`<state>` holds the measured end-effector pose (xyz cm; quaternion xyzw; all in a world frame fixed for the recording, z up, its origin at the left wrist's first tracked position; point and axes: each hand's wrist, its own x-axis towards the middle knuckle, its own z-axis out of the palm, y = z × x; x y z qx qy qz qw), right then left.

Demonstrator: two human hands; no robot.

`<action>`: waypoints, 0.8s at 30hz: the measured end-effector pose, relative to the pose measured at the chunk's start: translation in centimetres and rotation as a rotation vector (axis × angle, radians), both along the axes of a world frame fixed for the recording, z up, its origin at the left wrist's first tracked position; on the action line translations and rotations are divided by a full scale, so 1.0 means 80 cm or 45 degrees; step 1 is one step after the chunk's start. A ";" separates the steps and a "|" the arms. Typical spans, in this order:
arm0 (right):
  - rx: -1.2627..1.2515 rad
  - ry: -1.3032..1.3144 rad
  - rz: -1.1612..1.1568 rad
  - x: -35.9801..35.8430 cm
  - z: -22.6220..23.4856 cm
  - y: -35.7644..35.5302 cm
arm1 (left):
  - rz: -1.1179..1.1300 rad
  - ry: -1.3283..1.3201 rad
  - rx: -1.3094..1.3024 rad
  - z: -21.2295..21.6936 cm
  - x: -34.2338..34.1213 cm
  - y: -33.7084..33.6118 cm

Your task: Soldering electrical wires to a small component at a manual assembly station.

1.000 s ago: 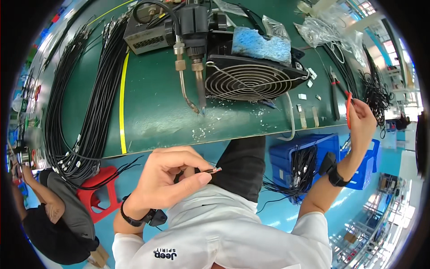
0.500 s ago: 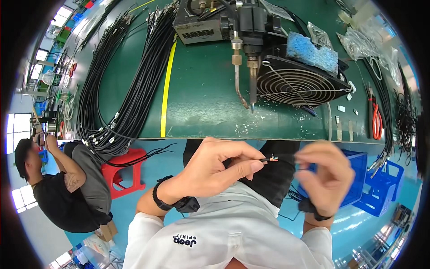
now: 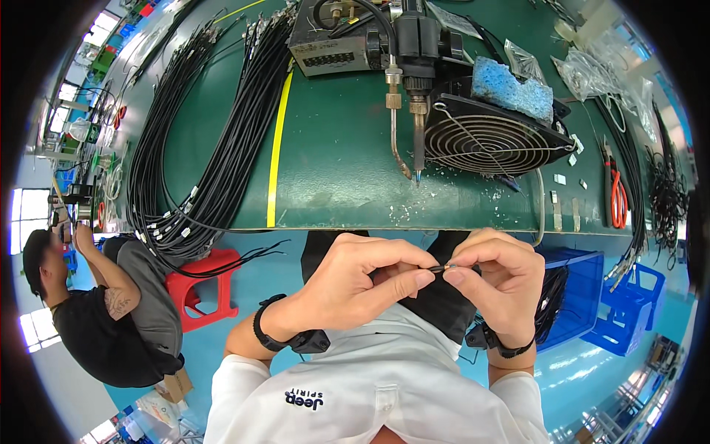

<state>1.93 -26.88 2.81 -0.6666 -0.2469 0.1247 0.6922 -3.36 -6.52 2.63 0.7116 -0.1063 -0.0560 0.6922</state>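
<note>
The left hand (image 3: 370, 285) pinches a black cable (image 3: 437, 268) just off the worktop's (image 3: 340, 200) near edge. The right hand (image 3: 499, 285) has now come in to pinch its tip, so both hands work on it together.

A blue sponge (image 3: 512, 87) rests on a black fan (image 3: 503, 140) on the green table (image 3: 340, 148); clear plastic bags (image 3: 584, 72) lie far right. At left, a red stool (image 3: 219, 290) stands near a co-worker (image 3: 103, 322) in a black top.

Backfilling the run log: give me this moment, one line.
left hand: pinching thin black cable | right hand: pinching its tip | on green tabletop: black wire-grilled fan, red-handled tool
</note>
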 end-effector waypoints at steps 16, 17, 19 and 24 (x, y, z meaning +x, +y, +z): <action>0.309 0.038 -0.033 0.000 -0.019 0.009 | -0.017 0.017 -0.129 -0.010 0.002 -0.006; 0.295 -0.033 -0.065 0.000 -0.018 0.008 | -0.025 0.044 -0.141 -0.010 0.004 -0.009; 0.256 -0.181 -0.136 -0.002 -0.016 0.005 | -0.054 0.067 -0.166 -0.008 0.007 -0.012; 0.404 0.022 0.000 -0.008 -0.022 0.004 | -0.082 -0.234 0.145 0.001 0.007 -0.003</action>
